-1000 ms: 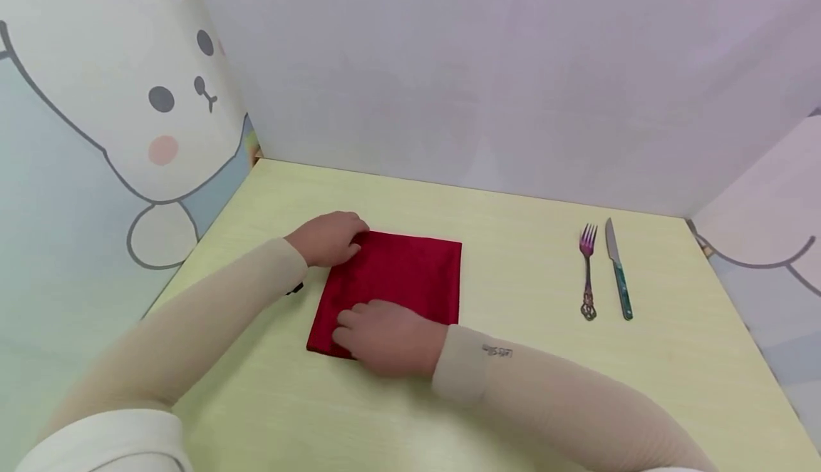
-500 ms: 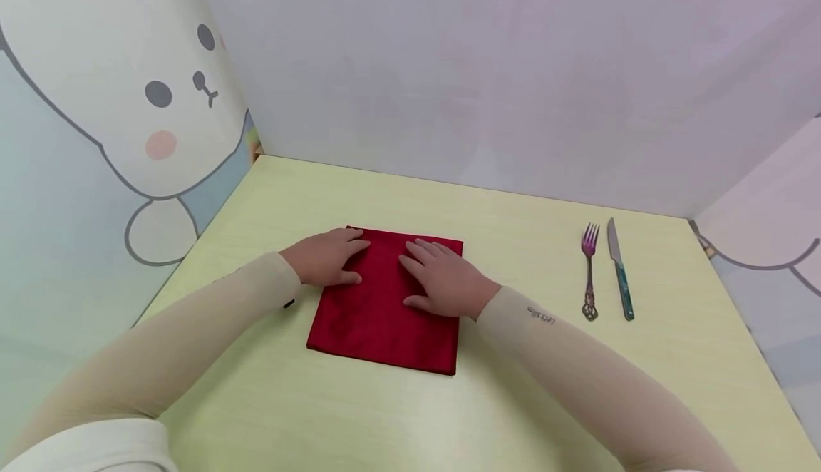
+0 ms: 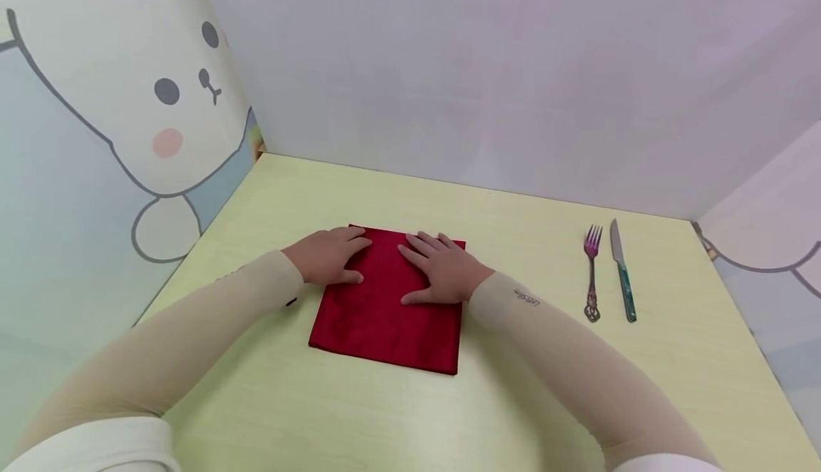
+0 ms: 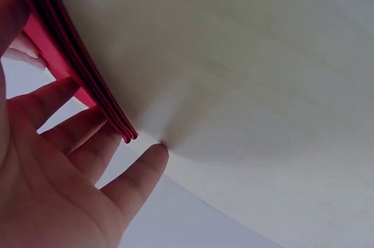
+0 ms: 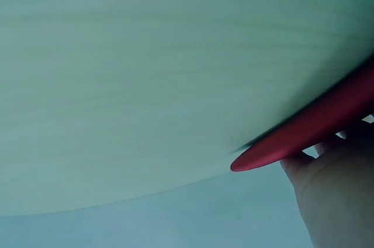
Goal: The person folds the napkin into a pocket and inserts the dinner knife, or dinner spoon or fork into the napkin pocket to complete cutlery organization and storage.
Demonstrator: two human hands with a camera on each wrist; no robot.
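A red cloth (image 3: 385, 322), folded into a square, lies flat on the pale wooden table. My left hand (image 3: 325, 256) rests on its far left part, fingers spread toward the far edge. The right hand (image 3: 447, 272) lies on the far right part with its fingers straight and the thumb pointing left. In the left wrist view, the stacked layers of the red cloth (image 4: 76, 55) show at its edge, with the fingertips (image 4: 153, 155) right beside and over it. The right wrist view shows a rounded fold of the cloth (image 5: 292, 137) under the right hand (image 5: 339, 189).
To the right on the table (image 3: 513, 244) lie a fork (image 3: 591, 272) with purplish tines and a knife (image 3: 623, 272) with a green handle, side by side. A pale curtain (image 3: 462, 80) stands behind the table, and a cartoon-printed one (image 3: 128, 137) at the left.
My right hand has moved from the cloth's near edge to its far right part, fingers now straightened. The left hand has flattened and spread at the far left corner. The cloth stays in place.
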